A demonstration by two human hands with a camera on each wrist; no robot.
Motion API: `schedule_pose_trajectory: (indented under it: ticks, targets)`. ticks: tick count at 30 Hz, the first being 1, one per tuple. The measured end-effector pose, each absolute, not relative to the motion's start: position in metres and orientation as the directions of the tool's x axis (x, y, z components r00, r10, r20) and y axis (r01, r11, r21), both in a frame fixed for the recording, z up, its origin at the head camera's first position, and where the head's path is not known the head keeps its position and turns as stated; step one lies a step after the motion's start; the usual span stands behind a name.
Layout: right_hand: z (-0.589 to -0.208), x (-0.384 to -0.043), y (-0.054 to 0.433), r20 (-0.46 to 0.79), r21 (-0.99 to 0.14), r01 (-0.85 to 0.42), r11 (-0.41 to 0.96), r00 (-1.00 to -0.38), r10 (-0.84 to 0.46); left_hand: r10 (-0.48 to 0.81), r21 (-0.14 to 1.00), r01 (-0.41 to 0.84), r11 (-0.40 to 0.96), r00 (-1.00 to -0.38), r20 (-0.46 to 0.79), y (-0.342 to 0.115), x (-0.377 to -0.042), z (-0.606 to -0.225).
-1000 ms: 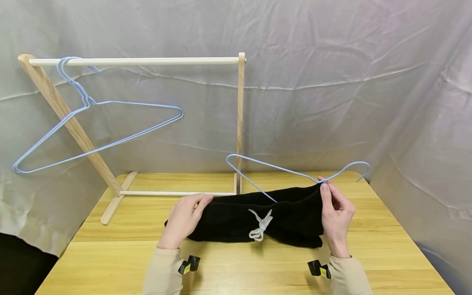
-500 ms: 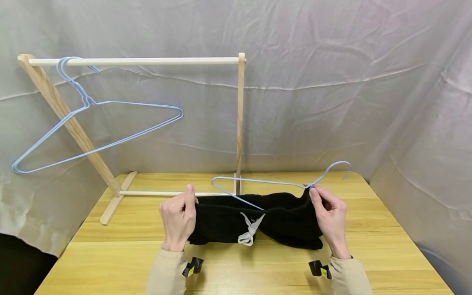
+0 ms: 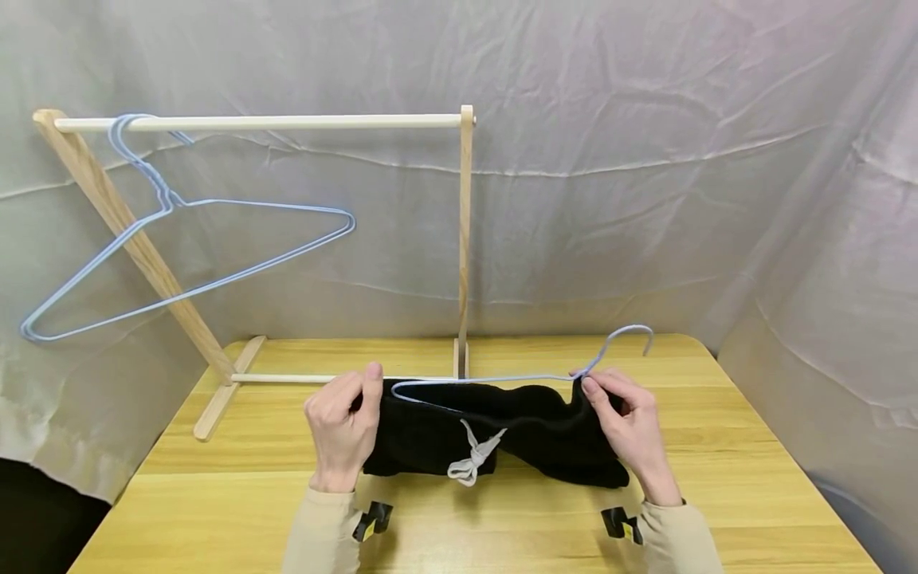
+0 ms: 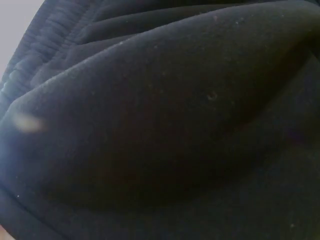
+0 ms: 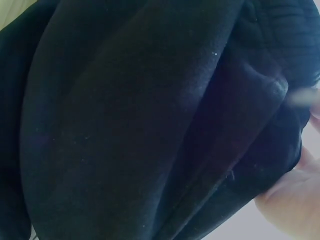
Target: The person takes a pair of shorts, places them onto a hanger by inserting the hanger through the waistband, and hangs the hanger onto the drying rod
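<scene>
Black drawstring pants [image 3: 430, 434] with a gathered elastic waistband and a white tied drawstring [image 3: 473, 458] are held up over the table between both hands. My left hand [image 3: 344, 430] grips the waistband's left end, thumb pointing up. At the other end my right hand [image 3: 627, 422] pinches the waistband together with the neck of a light blue wire hanger [image 3: 502, 379]. The hanger's hook points up and right; its left corner lies at the waist opening near my left hand, and its lower part is hidden inside. Black cloth [image 4: 160, 120] fills the left wrist view.
A wooden clothes rack [image 3: 464, 239] with a white top rail [image 3: 301, 122] stands at the back left. Light blue hangers [image 3: 265, 259] hang on its left side. Below is the wooden table [image 3: 753, 494], with grey cloth [image 3: 645, 199] behind.
The hanger has moved left and down, its left corner dropping to the waist opening. My left hand has changed from lying over the pants to gripping the waistband; my right hand has shifted left.
</scene>
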State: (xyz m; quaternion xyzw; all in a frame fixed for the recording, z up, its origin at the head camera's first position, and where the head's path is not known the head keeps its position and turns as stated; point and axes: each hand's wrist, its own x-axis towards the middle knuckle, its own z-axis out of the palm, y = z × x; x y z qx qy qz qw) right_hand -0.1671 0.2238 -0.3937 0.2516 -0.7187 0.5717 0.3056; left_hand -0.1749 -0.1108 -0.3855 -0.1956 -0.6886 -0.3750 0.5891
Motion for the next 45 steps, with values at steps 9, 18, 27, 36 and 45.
schedule_pose_trajectory:
  ticks: [9, 18, 27, 36, 45]
  targets:
    - [-0.396, -0.168, 0.217, 0.733, -0.598, -0.713, 0.366, -0.671, -0.111, -0.044, 0.372, 0.704, 0.605, -0.437, 0.898, -0.110, -0.170, -0.383]
    - [-0.402, -0.166, 0.200, 0.768, -0.515, -0.726, 0.455, -0.627, -0.132, 0.207, 0.353, 0.696, 0.626, -0.585, 0.784, -0.097, -0.166, -0.385]
    - [-0.402, -0.160, 0.183, 0.806, -0.444, -0.753, 0.486, -0.573, -0.150, 0.329, 0.286, 0.716, 0.636, -0.587, 0.740, -0.081, -0.164, -0.393]
    - [-0.402, -0.158, 0.176, 0.833, -0.424, -0.783, 0.455, -0.534, -0.144, 0.353, 0.267, 0.737, 0.621, -0.567, 0.744, -0.069, -0.164, -0.397]
    - [-0.400, -0.161, 0.180, 0.830, -0.436, -0.794, 0.425, -0.537, -0.152, 0.313, 0.248, 0.739, 0.626, -0.529, 0.789, -0.070, -0.165, -0.395]
